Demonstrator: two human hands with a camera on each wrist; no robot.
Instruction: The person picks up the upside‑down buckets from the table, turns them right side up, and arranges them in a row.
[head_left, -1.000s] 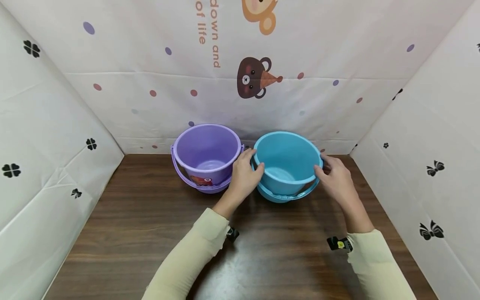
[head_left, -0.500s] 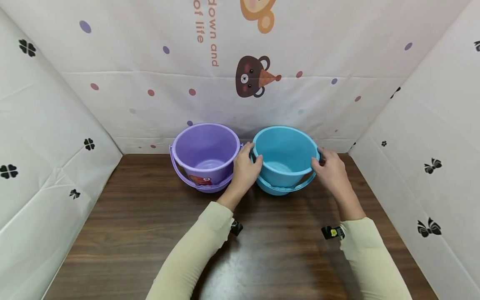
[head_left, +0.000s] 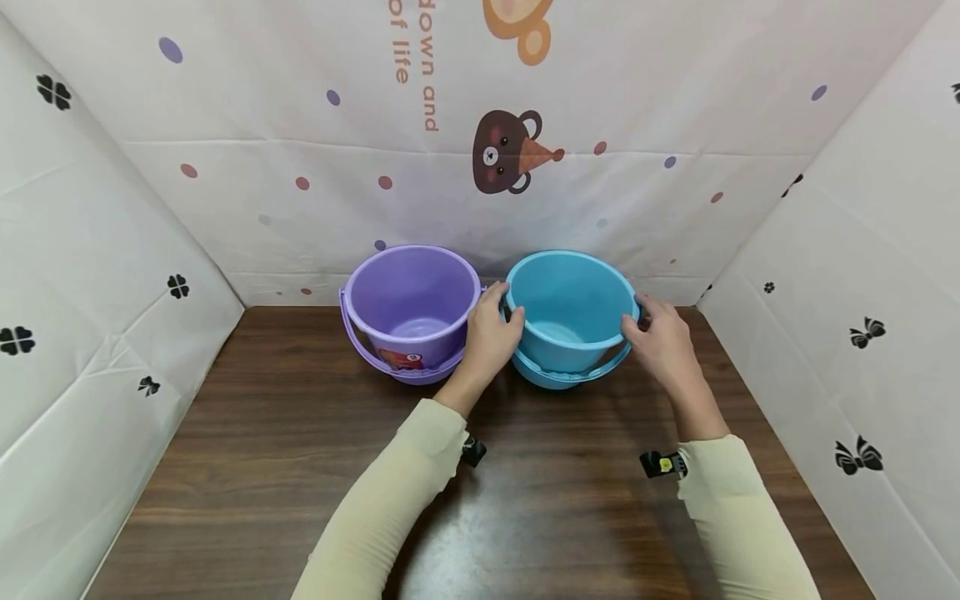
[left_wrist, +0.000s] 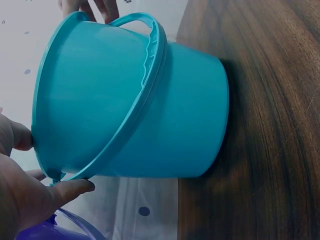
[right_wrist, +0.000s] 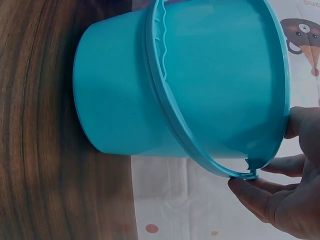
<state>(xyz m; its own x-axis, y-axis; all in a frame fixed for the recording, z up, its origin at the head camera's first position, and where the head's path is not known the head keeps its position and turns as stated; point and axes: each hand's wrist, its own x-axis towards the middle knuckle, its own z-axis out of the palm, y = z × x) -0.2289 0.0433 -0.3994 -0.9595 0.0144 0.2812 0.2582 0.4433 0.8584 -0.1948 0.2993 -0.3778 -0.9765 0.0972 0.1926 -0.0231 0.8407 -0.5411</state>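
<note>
A turquoise bucket (head_left: 570, 358) stands upright at the back of the brown table, its handle hanging down at the front. At its left side my left hand (head_left: 491, 337) grips the rim by the handle joint. My right hand (head_left: 663, 343) holds the opposite side of the rim, thumb on the edge and fingers at the handle joint. In the left wrist view, the handle (left_wrist: 140, 100) slants across the bucket's wall. A purple bucket (head_left: 408, 304) with a red label sits just left of my left hand, its handle also lowered.
A white printed cloth wall (head_left: 300, 225) rises right behind both buckets. White side walls (head_left: 82, 250) close in the left and right of the wooden table (head_left: 300, 467).
Compared with one second ago, the turquoise bucket has shifted back toward the rear wall and slightly left, with both hands on it. Over the last half second it has hardly moved.
</note>
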